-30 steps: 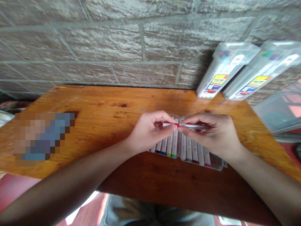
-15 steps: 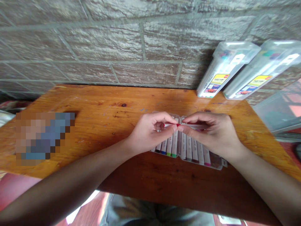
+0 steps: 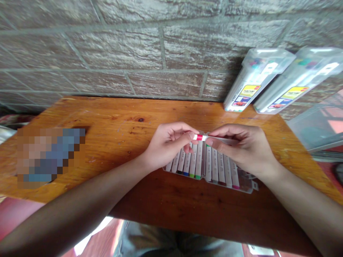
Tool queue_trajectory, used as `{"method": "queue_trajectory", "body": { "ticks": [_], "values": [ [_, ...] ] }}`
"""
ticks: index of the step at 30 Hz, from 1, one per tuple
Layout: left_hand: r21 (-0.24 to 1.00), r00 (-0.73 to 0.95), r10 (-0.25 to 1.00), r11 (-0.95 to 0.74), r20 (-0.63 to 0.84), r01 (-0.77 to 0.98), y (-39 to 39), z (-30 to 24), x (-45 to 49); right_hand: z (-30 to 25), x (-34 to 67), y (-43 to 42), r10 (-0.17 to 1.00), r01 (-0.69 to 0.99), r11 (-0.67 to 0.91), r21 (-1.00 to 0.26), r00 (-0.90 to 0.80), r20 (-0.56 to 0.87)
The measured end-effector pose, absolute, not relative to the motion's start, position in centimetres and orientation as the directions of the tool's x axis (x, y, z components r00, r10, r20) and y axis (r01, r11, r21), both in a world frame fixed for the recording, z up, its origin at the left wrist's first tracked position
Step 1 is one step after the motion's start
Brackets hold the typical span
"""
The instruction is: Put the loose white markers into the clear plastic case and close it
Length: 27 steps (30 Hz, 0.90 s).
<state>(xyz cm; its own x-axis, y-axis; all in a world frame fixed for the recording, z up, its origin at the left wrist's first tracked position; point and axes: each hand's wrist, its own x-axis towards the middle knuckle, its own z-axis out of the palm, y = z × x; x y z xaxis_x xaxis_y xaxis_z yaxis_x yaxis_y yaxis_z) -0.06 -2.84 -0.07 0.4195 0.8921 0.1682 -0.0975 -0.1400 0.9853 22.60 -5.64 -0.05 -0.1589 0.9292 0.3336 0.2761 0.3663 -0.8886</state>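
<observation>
Above an opened clear plastic case [image 3: 248, 185], both my hands hold a white marker [image 3: 199, 137] with a red band, lying nearly level. My left hand [image 3: 171, 142] is closed, thumb and finger pinching the marker's left end. Its right part is gripped between the thumb and fingers of my right hand [image 3: 239, 146], which is closed too. Between the two sets of fingertips the red band and short white stretches show. Several white markers with coloured ends lie side by side in both halves of the case, such as a pink-ended marker [image 3: 233, 175].
Two filled clear marker cases, the left case [image 3: 248, 92] and the right case [image 3: 291, 94], lean on the stone-block wall [image 3: 166, 75] at the back right. A pixelated item [image 3: 52, 155] lies at the left of the wooden table [image 3: 115, 125].
My left fingertips have shifted left and slightly up, away from the right ones. The marker's red band, mostly covered before, now shows between them. The right hand is slightly higher.
</observation>
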Motion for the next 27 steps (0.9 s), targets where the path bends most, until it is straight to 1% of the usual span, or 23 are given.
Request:
{"method": "queue_trajectory", "body": {
  "ticks": [5, 9, 18, 22, 27],
  "values": [
    [0.982, 0.395, 0.909, -0.07, 0.135, -0.173, -2.5, -0.1, -0.1, 0.6, 22.7, -5.4, 0.952, 0.251, 0.305, -0.919, -0.117, 0.284],
    [0.973, 0.393, 0.908, -0.061, 0.147, -0.222, -2.3, -0.3, -0.1, 0.7, 22.8, -5.1, 0.967, 0.173, 0.25, -0.953, -0.099, 0.236],
    [0.944, 0.386, 0.91, -0.018, 0.152, -0.33, -1.9, -0.4, -0.3, 0.3, 23.3, -4.9, 0.98, 0.019, 0.163, -0.987, -0.116, 0.159],
    [0.938, 0.36, 0.923, -0.005, 0.137, -0.346, -1.9, -0.2, -0.3, 0.5, 23.2, -4.9, 0.981, 0.008, 0.161, -0.987, -0.114, 0.159],
    [0.928, 0.336, 0.933, 0.009, 0.126, -0.373, -1.7, 0.1, -0.3, 1.0, 23.0, -4.8, 0.985, -0.055, 0.142, -0.988, -0.087, 0.146]
  ]
}}
